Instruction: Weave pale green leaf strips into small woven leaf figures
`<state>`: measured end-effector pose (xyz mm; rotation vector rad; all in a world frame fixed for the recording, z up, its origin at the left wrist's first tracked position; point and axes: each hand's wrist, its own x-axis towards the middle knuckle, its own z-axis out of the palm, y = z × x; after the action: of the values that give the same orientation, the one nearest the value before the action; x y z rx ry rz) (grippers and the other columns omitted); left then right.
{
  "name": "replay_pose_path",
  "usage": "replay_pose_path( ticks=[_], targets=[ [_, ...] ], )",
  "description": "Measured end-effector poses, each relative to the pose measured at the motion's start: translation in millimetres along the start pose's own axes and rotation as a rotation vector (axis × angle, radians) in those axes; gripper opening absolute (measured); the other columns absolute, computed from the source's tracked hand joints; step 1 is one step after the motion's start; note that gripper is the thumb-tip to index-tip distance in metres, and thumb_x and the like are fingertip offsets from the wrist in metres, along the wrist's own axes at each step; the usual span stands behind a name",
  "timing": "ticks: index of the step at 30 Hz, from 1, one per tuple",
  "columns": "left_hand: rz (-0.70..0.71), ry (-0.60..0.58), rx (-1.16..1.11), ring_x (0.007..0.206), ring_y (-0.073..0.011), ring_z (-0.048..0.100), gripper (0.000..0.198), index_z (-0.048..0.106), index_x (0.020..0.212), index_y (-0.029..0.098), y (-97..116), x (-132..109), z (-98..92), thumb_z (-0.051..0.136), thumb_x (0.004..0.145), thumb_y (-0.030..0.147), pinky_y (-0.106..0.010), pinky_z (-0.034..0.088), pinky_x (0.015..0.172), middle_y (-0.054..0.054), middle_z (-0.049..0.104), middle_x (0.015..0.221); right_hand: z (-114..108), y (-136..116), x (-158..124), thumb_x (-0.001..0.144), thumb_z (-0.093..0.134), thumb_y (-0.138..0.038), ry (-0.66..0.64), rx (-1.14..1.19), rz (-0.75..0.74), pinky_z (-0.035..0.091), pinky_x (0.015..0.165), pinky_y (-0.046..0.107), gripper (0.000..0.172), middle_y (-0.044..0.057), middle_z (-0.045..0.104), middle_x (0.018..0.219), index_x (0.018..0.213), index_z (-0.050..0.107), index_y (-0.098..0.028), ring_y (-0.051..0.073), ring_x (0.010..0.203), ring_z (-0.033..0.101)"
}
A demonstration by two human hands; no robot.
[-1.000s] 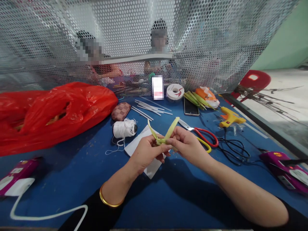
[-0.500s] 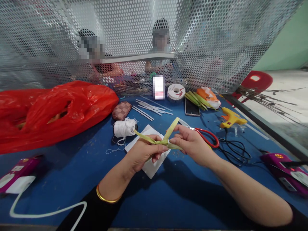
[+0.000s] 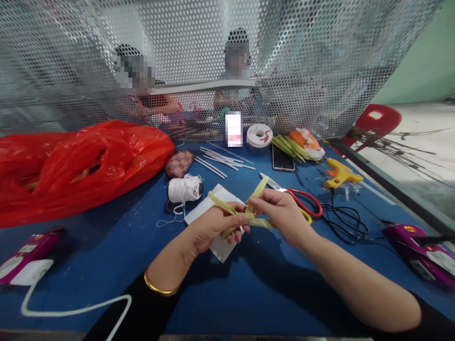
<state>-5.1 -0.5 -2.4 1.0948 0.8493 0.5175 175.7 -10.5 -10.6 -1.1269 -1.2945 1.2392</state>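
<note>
My left hand (image 3: 215,226) is closed, thumb against fingers, on flat yellow-green strips (image 3: 221,202) that cross and fold over one another. One end sticks out to the upper left. My right hand (image 3: 279,208) pinches another part of the same strips, with one end standing up above the thumb and another running under the fingers. The crossing between the hands is partly hidden by fingertips. Both hands are above a white paper square (image 3: 219,251). Red- and yellow-handled scissors (image 3: 306,198) lie just beyond my right hand, blades pointing away to the left.
White string (image 3: 183,189), a checkered pouch (image 3: 180,164) and white sticks (image 3: 222,160) lie behind. A tape roll (image 3: 259,136), phone (image 3: 283,160), leaf-like green strips (image 3: 291,147), yellow glue gun (image 3: 341,174) and red bag (image 3: 131,161) surround the area. People sit behind a perforated sheet.
My right hand has come slightly left and down, closer to my left hand. The upright strip end is lower and folded nearer the crossing. More of the scissors shows.
</note>
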Motion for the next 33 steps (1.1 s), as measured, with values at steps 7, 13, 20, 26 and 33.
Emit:
replay_pose_path(
  ticks=[7, 13, 20, 26, 33],
  targets=[
    [0.038, 0.160, 0.037, 0.049, -0.0088, 0.051, 0.034, 0.064, 0.071, 0.015, -7.9, 5.2, 16.4, 0.074, 0.072, 0.048, -0.020, 0.035, 0.045, 0.000, 0.060, 0.060, 5.4, 4.4, -3.4, 0.073, 0.072, -0.041, 0.028, 0.030, 0.082, 0.038, 0.054, 0.026, 0.028, -0.002, 0.055, 0.056, 0.061, 0.063, -0.017, 0.012, 0.055, 0.048],
    [-0.040, 0.133, 0.059, 0.045, -0.0094, 0.052, 0.024, 0.063, 0.061, 0.015, -9.3, 4.6, 19.7, 0.073, 0.071, 0.034, -0.021, 0.035, 0.044, 0.000, 0.058, 0.052, 2.6, 6.9, -4.5, 0.074, 0.072, -0.037, 0.108, -0.029, 0.004, 0.037, 0.054, 0.026, 0.026, -0.003, 0.055, 0.055, 0.059, 0.062, -0.017, 0.012, 0.055, 0.047],
    [-0.099, 0.081, 0.049, 0.044, -0.0088, 0.050, 0.029, 0.061, 0.056, 0.016, -9.1, 1.3, 19.9, 0.077, 0.068, 0.036, -0.022, 0.040, 0.047, 0.001, 0.055, 0.051, 4.8, 9.2, -3.5, 0.075, 0.071, -0.039, 0.125, -0.045, -0.002, 0.038, 0.054, 0.026, 0.028, -0.003, 0.054, 0.053, 0.059, 0.060, -0.018, 0.011, 0.053, 0.046],
    [-0.032, 0.087, -0.020, 0.040, -0.0053, 0.039, 0.041, 0.065, 0.073, 0.014, -9.7, 2.9, 17.0, 0.075, 0.071, 0.053, -0.020, 0.034, 0.042, 0.006, 0.047, 0.051, -11.2, 0.3, 1.2, 0.084, 0.059, -0.051, 0.102, -0.503, -0.019, 0.033, 0.049, 0.026, 0.046, -0.002, 0.049, 0.046, 0.051, 0.053, -0.019, 0.011, 0.046, 0.043],
    [-0.225, -0.104, 0.093, 0.040, -0.0023, 0.027, 0.042, 0.068, 0.082, 0.012, -10.5, -0.8, 22.4, 0.076, 0.070, 0.052, -0.020, 0.011, 0.040, 0.005, 0.051, 0.056, -16.1, -15.8, -2.3, 0.085, 0.063, -0.036, -0.082, -0.604, -0.353, 0.044, 0.067, 0.028, 0.022, 0.004, 0.066, 0.074, 0.072, 0.069, -0.019, 0.016, 0.071, 0.059]
  ],
)
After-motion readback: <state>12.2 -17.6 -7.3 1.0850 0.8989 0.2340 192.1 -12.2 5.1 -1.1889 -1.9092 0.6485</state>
